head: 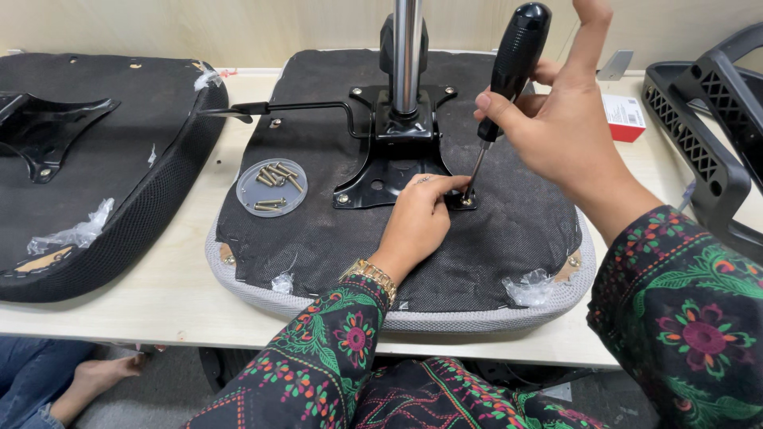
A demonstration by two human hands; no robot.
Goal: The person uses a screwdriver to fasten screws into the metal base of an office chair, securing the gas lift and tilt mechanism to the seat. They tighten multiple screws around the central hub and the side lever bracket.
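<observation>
Clear dish (273, 187) holds what look like brass screws (274, 176).

An upturned grey-rimmed chair seat with black fabric underside (334, 230) is lying on the pale wooden bench (175, 294), near its front edge. The right hand (556, 127) is gripping a black-handled screwdriver (509, 63), its tip sitting on a screw at the corner of the black metal mounting plate (381, 179). The left hand (417, 222) is pinching beside that tip. A clear round lid of brass screws (272, 187) is resting on the seat's left part.
</observation>
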